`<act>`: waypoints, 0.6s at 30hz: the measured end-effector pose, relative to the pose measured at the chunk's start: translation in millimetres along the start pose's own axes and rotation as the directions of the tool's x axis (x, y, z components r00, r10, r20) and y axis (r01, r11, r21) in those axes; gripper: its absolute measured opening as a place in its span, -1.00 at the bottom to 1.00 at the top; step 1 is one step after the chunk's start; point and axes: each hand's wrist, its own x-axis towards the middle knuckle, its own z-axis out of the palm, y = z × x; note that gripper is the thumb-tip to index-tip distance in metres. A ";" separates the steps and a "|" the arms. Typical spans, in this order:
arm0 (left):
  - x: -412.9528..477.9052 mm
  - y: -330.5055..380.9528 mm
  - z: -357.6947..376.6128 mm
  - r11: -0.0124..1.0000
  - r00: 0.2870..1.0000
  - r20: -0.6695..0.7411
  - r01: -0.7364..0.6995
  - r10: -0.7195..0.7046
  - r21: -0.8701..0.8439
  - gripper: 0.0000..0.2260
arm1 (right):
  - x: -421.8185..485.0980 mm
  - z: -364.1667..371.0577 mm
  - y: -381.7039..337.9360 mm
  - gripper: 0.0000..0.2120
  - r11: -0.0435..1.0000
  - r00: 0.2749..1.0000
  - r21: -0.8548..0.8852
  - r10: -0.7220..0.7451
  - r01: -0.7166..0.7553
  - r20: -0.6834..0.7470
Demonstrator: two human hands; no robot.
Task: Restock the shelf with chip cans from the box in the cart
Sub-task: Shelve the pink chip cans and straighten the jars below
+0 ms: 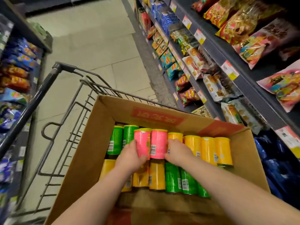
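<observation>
An open cardboard box (90,143) sits in a wire cart (76,101) and holds several chip cans lying in two rows: green, pink and yellow. Two pink cans lie side by side in the far row. My left hand (131,155) grips the left pink can (142,142) from its left side. My right hand (177,151) grips the right pink can (159,143) from its right side. Yellow cans (207,151) fill the far row to the right, green cans (116,140) to the left. The near row holds yellow cans (156,176) and green ones (172,177).
A dark shelf unit (243,78) with bags of snacks and yellow price tags runs along the right. Another snack shelf (16,78) stands on the left. The tiled aisle floor (97,46) stretches ahead beyond the cart handle (45,85).
</observation>
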 end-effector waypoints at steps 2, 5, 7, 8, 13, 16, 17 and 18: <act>10.7 1.1 4.2 0.995 0.999 -0.023 0.047 -0.049 -0.091 -0.33 | 7.5 4.0 0.9 -0.49 0.999 1.000 0.038 0.003 -0.003 -0.001; 22.0 1.7 11.8 0.976 0.989 -0.036 0.136 -0.144 -0.172 -0.31 | 15.2 9.6 1.3 -0.48 0.996 1.000 0.092 0.003 -0.002 -0.009; 24.2 3.9 15.7 0.965 0.983 -0.024 0.174 -0.182 -0.196 -0.27 | 18.9 13.8 0.3 -0.45 0.992 1.000 0.125 -0.006 0.007 -0.015; 25.9 3.4 18.7 0.960 0.980 -0.022 0.190 -0.198 -0.205 -0.27 | 20.4 15.8 -0.8 -0.44 0.991 1.000 0.136 -0.005 0.008 -0.019; 27.6 -2.0 22.2 0.947 0.976 -0.031 0.200 -0.215 -0.253 -0.36 | 27.7 22.6 -2.2 -0.42 0.978 0.999 0.207 0.037 -0.028 -0.040; 21.6 -8.8 17.5 0.918 0.974 -0.042 0.197 -0.224 -0.343 -0.43 | 32.1 23.4 -5.5 -0.43 0.967 0.996 0.250 0.072 -0.058 -0.048; 18.5 -11.8 15.2 0.906 0.971 -0.051 0.200 -0.235 -0.373 -0.44 | 33.7 23.7 -8.3 -0.41 0.962 0.994 0.263 0.095 -0.078 -0.052; 15.5 -15.0 12.9 0.892 0.967 -0.062 0.200 -0.245 -0.406 -0.45 | 35.3 23.9 -12.0 -0.38 0.957 0.991 0.273 0.120 -0.100 -0.058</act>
